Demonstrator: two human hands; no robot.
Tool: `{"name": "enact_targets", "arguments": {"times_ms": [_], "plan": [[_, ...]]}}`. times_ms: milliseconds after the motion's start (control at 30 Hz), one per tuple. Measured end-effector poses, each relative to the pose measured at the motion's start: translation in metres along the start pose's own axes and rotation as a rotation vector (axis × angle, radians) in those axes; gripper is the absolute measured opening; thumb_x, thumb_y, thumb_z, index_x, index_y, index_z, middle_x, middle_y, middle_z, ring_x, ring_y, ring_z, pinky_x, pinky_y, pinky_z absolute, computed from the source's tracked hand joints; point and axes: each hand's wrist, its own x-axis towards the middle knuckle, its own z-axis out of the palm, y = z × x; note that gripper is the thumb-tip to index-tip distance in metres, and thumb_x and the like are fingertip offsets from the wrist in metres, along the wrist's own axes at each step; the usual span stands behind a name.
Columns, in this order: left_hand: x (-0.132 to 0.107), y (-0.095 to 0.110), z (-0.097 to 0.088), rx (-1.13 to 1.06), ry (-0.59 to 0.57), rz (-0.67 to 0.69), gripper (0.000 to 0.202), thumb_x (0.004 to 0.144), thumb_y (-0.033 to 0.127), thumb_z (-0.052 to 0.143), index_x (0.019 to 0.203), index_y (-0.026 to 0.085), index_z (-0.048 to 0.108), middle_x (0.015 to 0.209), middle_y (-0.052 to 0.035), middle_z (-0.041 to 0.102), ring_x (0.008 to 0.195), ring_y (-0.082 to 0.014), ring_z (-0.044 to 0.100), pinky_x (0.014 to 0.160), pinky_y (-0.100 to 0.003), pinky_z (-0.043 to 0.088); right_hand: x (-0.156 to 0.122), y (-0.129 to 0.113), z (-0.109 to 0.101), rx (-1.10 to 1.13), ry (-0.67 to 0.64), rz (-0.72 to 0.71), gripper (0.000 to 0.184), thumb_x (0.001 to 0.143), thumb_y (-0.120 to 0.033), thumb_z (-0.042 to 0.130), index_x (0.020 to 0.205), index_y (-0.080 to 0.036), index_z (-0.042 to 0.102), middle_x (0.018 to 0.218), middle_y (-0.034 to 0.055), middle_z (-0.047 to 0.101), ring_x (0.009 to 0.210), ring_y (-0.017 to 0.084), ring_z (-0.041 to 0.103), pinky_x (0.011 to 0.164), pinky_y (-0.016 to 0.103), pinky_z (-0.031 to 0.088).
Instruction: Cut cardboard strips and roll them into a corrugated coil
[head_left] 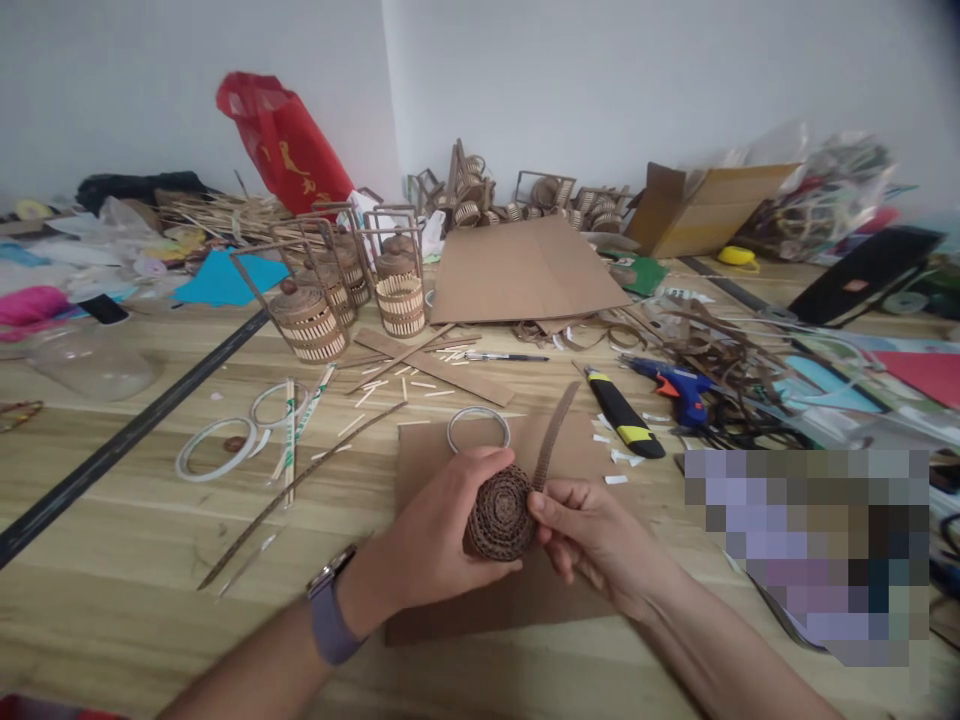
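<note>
My left hand (435, 525) is wrapped round a brown coil of rolled corrugated cardboard (501, 512), with a watch on its wrist. My right hand (592, 535) pinches the coil's right edge where a loose corrugated strip (553, 432) runs up and away from it. Both hands hover over a flat brown cardboard sheet (427, 460) on the wooden table. A ring of tape (478, 428) lies on that sheet just beyond the coil.
A black-and-yellow utility knife (624, 414) and a blue glue gun (675, 385) lie to the right. Small woven cardboard lanterns (307, 320) stand at the back, with a large cardboard sheet (525, 270), an open box (697, 205) and a red bag (283, 140). Tape rolls (217, 448) lie left.
</note>
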Motion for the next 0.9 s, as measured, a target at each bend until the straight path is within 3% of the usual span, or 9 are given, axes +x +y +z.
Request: {"name": "enact_targets", "arguments": {"times_ms": [133, 267, 467, 733, 800, 900], "plan": [[-0.002, 0.002, 0.006, 0.030, 0.089, -0.030, 0.088, 0.073, 0.020, 0.079, 0.142, 0.027, 0.026, 0.139, -0.0144, 0.047, 0.130, -0.0309, 0.047, 0.109, -0.047, 0.040, 0.000, 0.003, 0.008, 0.049, 0.029, -0.001, 0.053, 0.057, -0.060, 0.084, 0.057, -0.016, 0.054, 0.048, -0.0064, 0.053, 0.035, 0.002, 0.042, 0.034, 0.017, 0.034], [-0.002, 0.007, 0.003, 0.002, 0.099, -0.057, 0.083, 0.071, 0.014, 0.075, 0.140, 0.025, 0.029, 0.135, -0.0125, 0.051, 0.125, -0.0288, 0.051, 0.107, -0.044, 0.042, -0.001, 0.003, 0.009, 0.060, 0.018, 0.024, 0.054, 0.055, -0.060, 0.084, 0.057, -0.015, 0.054, 0.050, -0.0060, 0.055, 0.034, 0.002, 0.043, 0.034, 0.017, 0.036], [0.002, 0.010, -0.008, -0.154, -0.092, -0.112, 0.088, 0.063, 0.011, 0.075, 0.139, 0.024, 0.032, 0.130, -0.0083, 0.056, 0.116, -0.0250, 0.058, 0.103, -0.038, 0.045, -0.004, -0.003, -0.003, -0.001, -0.067, 0.080, 0.052, 0.056, -0.057, 0.085, 0.058, -0.014, 0.057, 0.051, -0.0038, 0.060, 0.034, 0.004, 0.049, 0.033, 0.017, 0.037], [0.002, 0.007, -0.019, -0.342, -0.325, -0.150, 0.096, 0.059, 0.014, 0.080, 0.142, 0.024, 0.033, 0.132, -0.0087, 0.056, 0.115, -0.0271, 0.060, 0.103, -0.040, 0.045, -0.006, -0.007, -0.006, -0.075, -0.164, 0.161, 0.051, 0.051, -0.055, 0.087, 0.053, -0.013, 0.058, 0.044, -0.0024, 0.059, 0.031, 0.006, 0.050, 0.030, 0.017, 0.034], [0.003, 0.007, -0.020, -0.320, -0.305, -0.168, 0.097, 0.059, 0.014, 0.081, 0.143, 0.024, 0.033, 0.134, -0.0091, 0.056, 0.116, -0.0273, 0.059, 0.105, -0.041, 0.044, -0.004, -0.006, -0.005, -0.063, -0.122, 0.142, 0.051, 0.052, -0.055, 0.087, 0.056, -0.014, 0.057, 0.047, -0.0036, 0.059, 0.031, 0.005, 0.048, 0.031, 0.017, 0.034], [0.005, 0.006, -0.015, -0.188, -0.161, -0.188, 0.096, 0.065, 0.015, 0.080, 0.145, 0.025, 0.028, 0.142, -0.0116, 0.049, 0.128, -0.0288, 0.051, 0.110, -0.045, 0.039, -0.001, -0.003, -0.002, -0.034, -0.012, 0.063, 0.051, 0.055, -0.056, 0.086, 0.059, -0.016, 0.054, 0.050, -0.0058, 0.058, 0.033, 0.003, 0.046, 0.033, 0.016, 0.034]]}}
